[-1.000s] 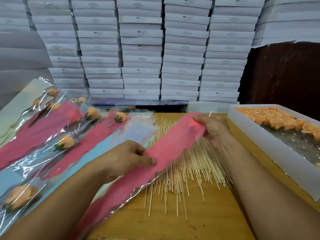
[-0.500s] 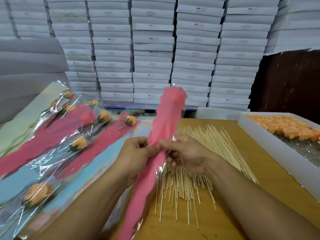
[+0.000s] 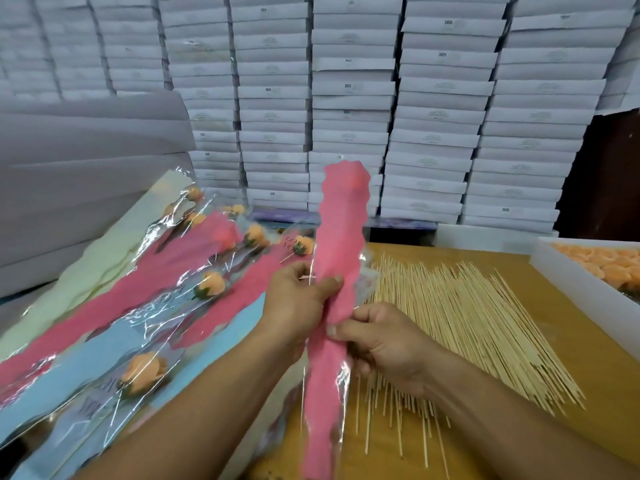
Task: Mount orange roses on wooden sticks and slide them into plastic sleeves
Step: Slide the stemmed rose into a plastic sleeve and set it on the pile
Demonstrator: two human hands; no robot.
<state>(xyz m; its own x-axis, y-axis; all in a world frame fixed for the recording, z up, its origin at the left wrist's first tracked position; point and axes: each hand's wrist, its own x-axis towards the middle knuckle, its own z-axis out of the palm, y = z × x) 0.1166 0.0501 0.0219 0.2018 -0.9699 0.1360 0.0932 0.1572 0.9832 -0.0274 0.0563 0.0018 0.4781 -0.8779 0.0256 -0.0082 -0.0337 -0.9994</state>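
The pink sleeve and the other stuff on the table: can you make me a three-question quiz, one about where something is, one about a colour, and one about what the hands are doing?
1. Where is the box of roses?
A. At the right edge
B. On the left pile
C. Under the sticks

2. What colour are the boxed roses?
A. Blue
B. Orange
C. White

3. How is the pink sleeve held?
A. Flat on the table
B. Left hand only
C. Upright, by both hands

Answers:
1 A: the box sits right of the sticks.
2 B: the roses are orange.
3 C: the left hand and right hand both pinch the sleeve, which stands upright.
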